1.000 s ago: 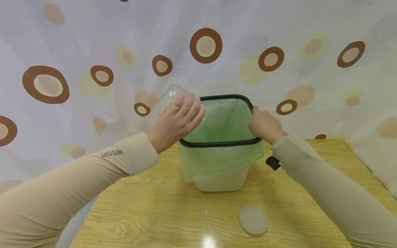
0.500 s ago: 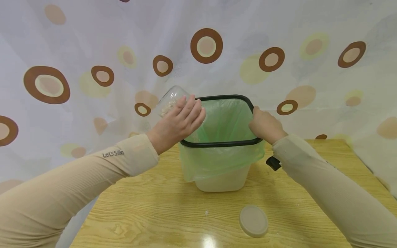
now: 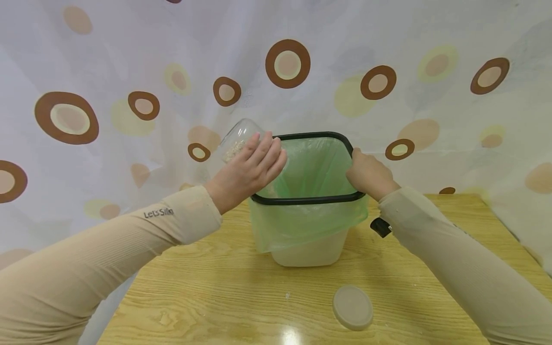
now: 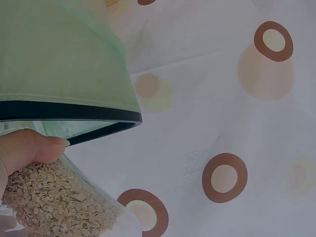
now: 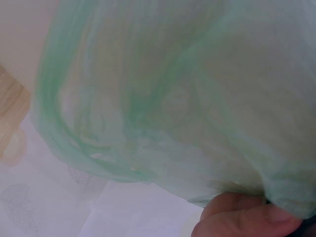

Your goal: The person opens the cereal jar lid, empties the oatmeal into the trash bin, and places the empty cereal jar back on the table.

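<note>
My left hand (image 3: pixel 247 172) grips a clear jar (image 3: pixel 242 133), tilted with its mouth toward the bin's left rim. Oat flakes (image 4: pixel 59 202) fill much of the jar in the left wrist view, where the thumb lies across its side. The trash bin (image 3: pixel 308 251) stands on the table, lined with a green bag (image 3: pixel 310 218) under a black rim (image 3: pixel 308 200). At the bin's right side my right hand (image 3: pixel 368 173) holds the rim, fingers curled over it; the right wrist view shows those fingers (image 5: pixel 247 217) against the bag.
A round beige lid (image 3: pixel 352 307) lies flat on the wooden table (image 3: pixel 207 287) in front of the bin. Near my right wrist is a small black object (image 3: pixel 380 227), partly behind the sleeve. A patterned sheet (image 3: pixel 310 105) hangs behind the table.
Both hands keep their grips and hardly move. The flakes visible in the jar have shifted slightly; the bin and lid stay where they were.
</note>
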Tool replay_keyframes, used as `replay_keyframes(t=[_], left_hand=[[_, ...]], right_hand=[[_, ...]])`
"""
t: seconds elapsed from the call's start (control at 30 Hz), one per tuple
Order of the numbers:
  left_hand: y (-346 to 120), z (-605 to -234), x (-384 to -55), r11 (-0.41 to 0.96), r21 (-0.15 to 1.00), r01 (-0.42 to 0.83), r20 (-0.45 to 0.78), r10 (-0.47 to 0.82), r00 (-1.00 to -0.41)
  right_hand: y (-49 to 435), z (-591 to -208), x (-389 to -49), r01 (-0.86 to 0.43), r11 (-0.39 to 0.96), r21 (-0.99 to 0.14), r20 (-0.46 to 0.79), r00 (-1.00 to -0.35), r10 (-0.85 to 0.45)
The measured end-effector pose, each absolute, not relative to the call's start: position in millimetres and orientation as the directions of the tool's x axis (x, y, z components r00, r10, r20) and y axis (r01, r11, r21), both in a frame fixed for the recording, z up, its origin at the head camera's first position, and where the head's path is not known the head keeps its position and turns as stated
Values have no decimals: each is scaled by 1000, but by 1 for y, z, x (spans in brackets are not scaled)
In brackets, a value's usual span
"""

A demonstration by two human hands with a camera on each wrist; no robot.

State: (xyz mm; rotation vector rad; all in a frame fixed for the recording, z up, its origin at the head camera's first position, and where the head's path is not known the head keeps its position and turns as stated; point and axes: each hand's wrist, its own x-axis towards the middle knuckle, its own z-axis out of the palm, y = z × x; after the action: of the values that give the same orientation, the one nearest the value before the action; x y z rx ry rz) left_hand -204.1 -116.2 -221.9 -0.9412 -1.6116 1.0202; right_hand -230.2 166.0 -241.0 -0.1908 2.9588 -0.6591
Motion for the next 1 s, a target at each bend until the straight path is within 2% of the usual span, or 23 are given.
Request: replay_keyframes(t=[0.77,1.0], left_hand=[[-113,-223,-206,325,-942,79,301,927,-224],[-112,-223,-206,322,-943,78,295,923,-247]], right_hand=[[166,-242,-231,-90,902,-423,-81,-987,-137],[166,-242,-231,-100,903,-418,-70,-987,-142]])
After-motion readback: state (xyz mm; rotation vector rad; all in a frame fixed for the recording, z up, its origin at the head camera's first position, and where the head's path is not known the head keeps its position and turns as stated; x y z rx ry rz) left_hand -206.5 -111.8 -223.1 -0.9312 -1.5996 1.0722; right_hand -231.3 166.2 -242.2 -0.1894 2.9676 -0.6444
